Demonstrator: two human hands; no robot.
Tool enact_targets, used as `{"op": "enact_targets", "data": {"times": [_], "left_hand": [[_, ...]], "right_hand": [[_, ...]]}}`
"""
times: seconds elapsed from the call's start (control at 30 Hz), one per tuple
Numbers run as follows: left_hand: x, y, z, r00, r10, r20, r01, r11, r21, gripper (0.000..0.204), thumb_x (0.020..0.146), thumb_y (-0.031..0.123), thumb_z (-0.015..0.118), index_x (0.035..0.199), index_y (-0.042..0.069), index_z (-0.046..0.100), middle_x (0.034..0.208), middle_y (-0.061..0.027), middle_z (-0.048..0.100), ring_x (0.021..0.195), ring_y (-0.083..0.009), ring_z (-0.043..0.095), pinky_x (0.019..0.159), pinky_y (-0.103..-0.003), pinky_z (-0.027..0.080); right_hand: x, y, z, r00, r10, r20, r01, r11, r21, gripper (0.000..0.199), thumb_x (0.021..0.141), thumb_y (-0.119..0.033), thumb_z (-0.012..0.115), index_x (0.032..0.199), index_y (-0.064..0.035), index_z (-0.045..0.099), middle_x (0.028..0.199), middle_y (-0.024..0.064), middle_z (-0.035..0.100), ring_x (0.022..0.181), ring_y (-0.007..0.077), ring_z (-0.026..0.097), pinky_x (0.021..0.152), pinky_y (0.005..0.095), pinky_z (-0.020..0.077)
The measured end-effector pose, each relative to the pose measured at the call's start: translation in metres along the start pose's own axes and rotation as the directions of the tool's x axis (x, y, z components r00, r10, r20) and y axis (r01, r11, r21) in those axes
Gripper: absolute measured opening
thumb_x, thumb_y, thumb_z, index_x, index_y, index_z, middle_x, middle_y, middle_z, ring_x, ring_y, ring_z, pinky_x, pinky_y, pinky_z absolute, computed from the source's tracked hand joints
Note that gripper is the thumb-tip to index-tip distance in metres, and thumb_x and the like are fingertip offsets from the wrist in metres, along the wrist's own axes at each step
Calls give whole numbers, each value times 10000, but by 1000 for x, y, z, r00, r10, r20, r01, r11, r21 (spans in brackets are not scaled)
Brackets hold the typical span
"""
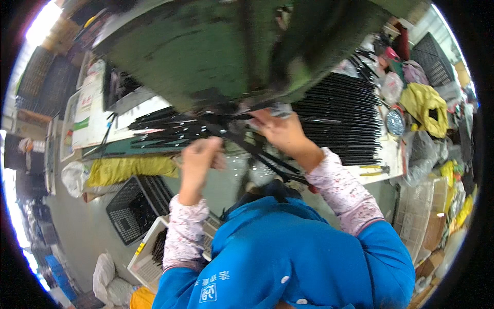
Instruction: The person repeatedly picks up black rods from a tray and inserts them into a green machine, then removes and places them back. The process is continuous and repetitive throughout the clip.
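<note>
My left hand [201,158] is closed in a fist just below a green press machine [206,56], gripping the near end of a thin black metal strip [257,152] that runs diagonally toward my body. My right hand [280,131] reaches up to the machine's lower edge, fingers pinched on the upper part of the black strips near a small grey part. A loose pile of black strips [164,129] lies on the bench to the left of my hands. A neat stack of black strips [337,118] lies to the right.
A black plastic crate [131,208] and a white crate [146,257] holding dark parts stand on the floor at lower left. Yellow bags [128,169] hang along the bench front. A yellow cloth [424,105], a round clock [395,122] and cardboard boxes crowd the right.
</note>
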State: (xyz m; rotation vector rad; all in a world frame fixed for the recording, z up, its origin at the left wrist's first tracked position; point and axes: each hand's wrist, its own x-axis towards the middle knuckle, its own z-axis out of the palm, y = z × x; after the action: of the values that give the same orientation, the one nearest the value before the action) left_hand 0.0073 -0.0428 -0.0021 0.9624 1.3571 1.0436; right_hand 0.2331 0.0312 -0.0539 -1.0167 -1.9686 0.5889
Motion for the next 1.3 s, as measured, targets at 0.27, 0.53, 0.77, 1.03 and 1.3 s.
{"op": "enact_targets", "data": {"times": [0.27, 0.53, 0.77, 1.03, 1.3], "left_hand": [[5, -40, 45, 911, -139, 389, 196, 974, -111, 296, 920, 215, 635, 1029, -59, 608, 864, -89, 665, 705, -146, 654, 648, -275, 556], [9, -44, 74, 921, -57, 384, 181, 938, -296, 286, 981, 190, 528, 1054, -82, 581, 882, -120, 663, 770, -202, 670, 717, -329, 586], [5, -54, 86, 926, 16, 377, 174, 868, -464, 328, 1005, 183, 465, 947, -103, 612, 884, -151, 671, 805, -235, 682, 742, -349, 583], [9, -45, 102, 957, 3, 291, 151, 851, -502, 298, 994, 185, 473, 819, -29, 584, 761, -48, 595, 701, -138, 618, 697, -312, 560], [3, -40, 95, 982, 54, 184, 49, 857, -513, 238, 984, 160, 490, 859, -33, 551, 832, -103, 646, 739, -151, 651, 692, -310, 562]], "right_hand": [[15, -44, -14, 993, -116, 36, 119, 870, -479, 247, 844, -235, 636, 1066, -131, 663, 1047, 24, 655, 953, 218, 618, 747, 372, 512], [10, -50, -21, 982, -180, -51, 137, 877, -460, 227, 799, -214, 686, 1005, -119, 680, 892, 41, 672, 738, 248, 660, 622, 350, 535], [8, -61, -17, 997, -70, -33, 48, 896, -442, 195, 824, -216, 655, 974, -96, 685, 931, 77, 661, 720, 278, 662, 610, 363, 536], [1, -56, -21, 999, -16, -37, -4, 876, -481, 199, 814, -239, 664, 921, -76, 707, 919, 106, 670, 751, 299, 657, 702, 393, 528], [3, -58, -22, 997, -25, 69, 46, 948, -316, 199, 794, -184, 679, 916, -29, 707, 905, 100, 687, 866, 251, 647, 736, 353, 516]]}}
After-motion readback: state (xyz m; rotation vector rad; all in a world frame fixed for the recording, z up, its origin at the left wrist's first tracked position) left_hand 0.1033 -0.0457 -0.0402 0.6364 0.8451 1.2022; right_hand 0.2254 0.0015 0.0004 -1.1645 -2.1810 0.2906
